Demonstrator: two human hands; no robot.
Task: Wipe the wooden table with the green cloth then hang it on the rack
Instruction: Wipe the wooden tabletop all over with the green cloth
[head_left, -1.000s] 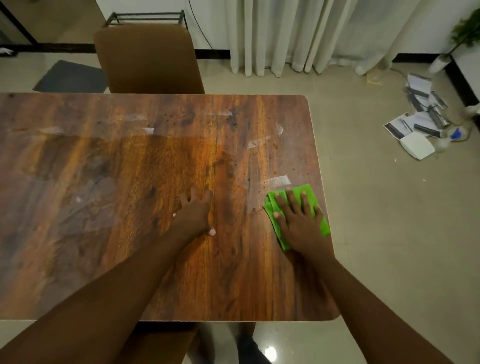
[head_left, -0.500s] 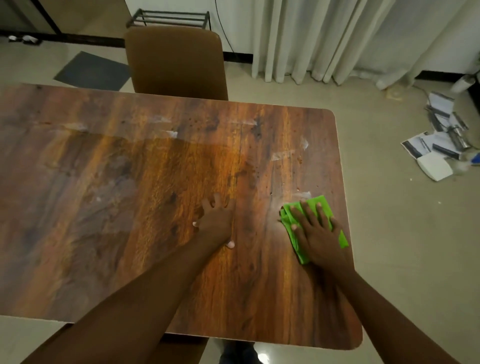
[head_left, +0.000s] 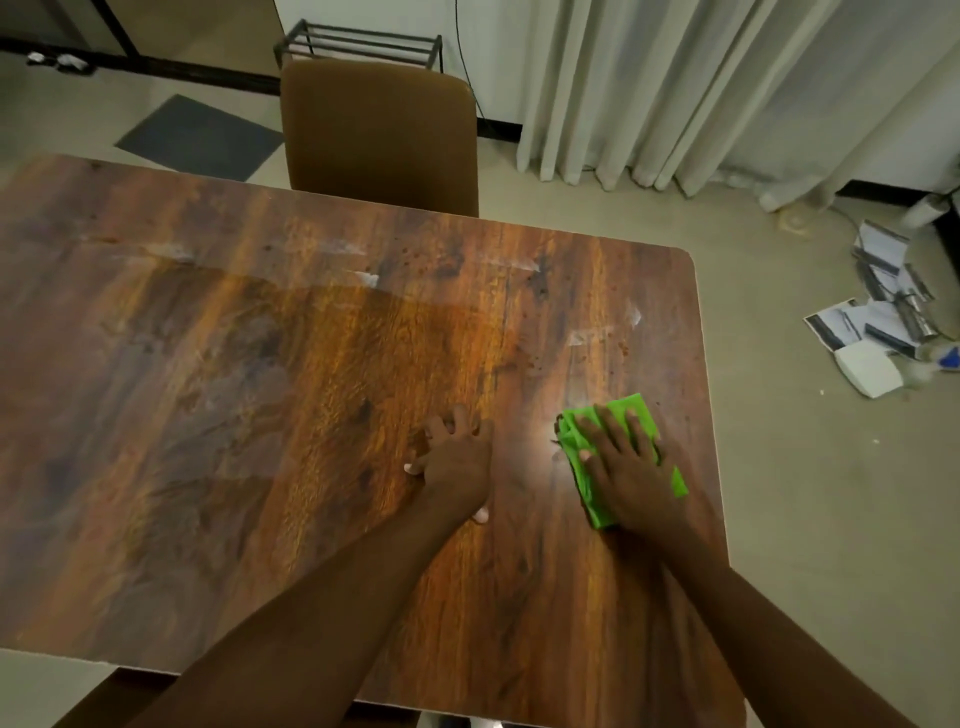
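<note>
While the right hand (head_left: 626, 467) is pressing flat, fingers spread, on the folded green cloth (head_left: 587, 480) for wiping pressure against the wooden table (head_left: 260, 415), the left hand (head_left: 457, 462), just leftward, is bracing empty, palm down.

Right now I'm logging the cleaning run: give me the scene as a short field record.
surface: wooden table, smears and specks toward its far side
cloth: green cloth, folded, flat near the table's right edge
right hand: pressed flat on the cloth
left hand: resting on bare wood
rack: behind the chair, nothing on it
</note>
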